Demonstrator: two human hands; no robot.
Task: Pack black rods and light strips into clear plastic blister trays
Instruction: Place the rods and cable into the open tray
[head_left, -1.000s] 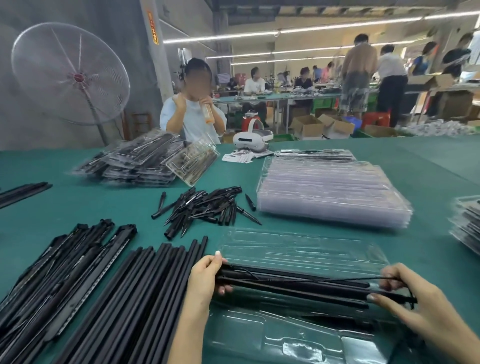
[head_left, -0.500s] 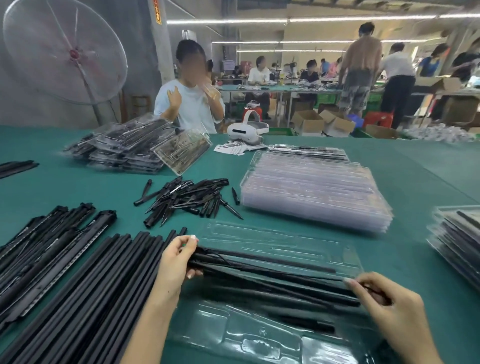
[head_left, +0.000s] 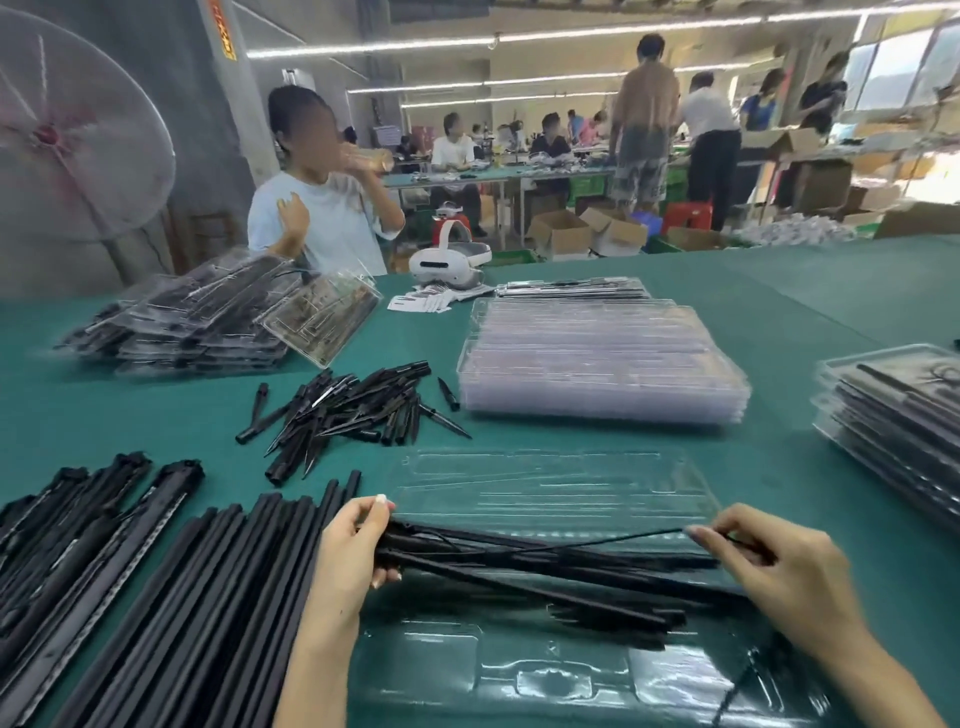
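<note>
- A bundle of black rods (head_left: 519, 566) lies lengthwise across the open clear blister tray (head_left: 550, 488), which sits on the green table (head_left: 779, 312) right in front of the person; the rods cross each other at slight angles and do not look seated in the moulded channels yet.
- The left hand (head_left: 348, 551) curls round the left ends of the bundle, thumb on top, and pins them together.
- The right hand (head_left: 769, 566) pinches a thin black wire (head_left: 623, 540) that rises off the bundle toward it; whether this belongs to a light strip, I cannot tell.
- To do this step well, I judge the left hand should hold the ends square while the right draws the wire straight along the tray, so that nothing lies over a channel edge.
- Each rod probably needs pressing flat along its own groove; crossed rods would likely stop the lid from closing.
- The thin plastic will likely flex, so gentle, even pressure seems wise.
- Loose long rods (head_left: 197, 597) lie just left of the tray, a pile of short black spikes (head_left: 353, 410) beyond, a stack of empty trays (head_left: 602, 358) behind, and packed trays (head_left: 898, 415) at right.
</note>
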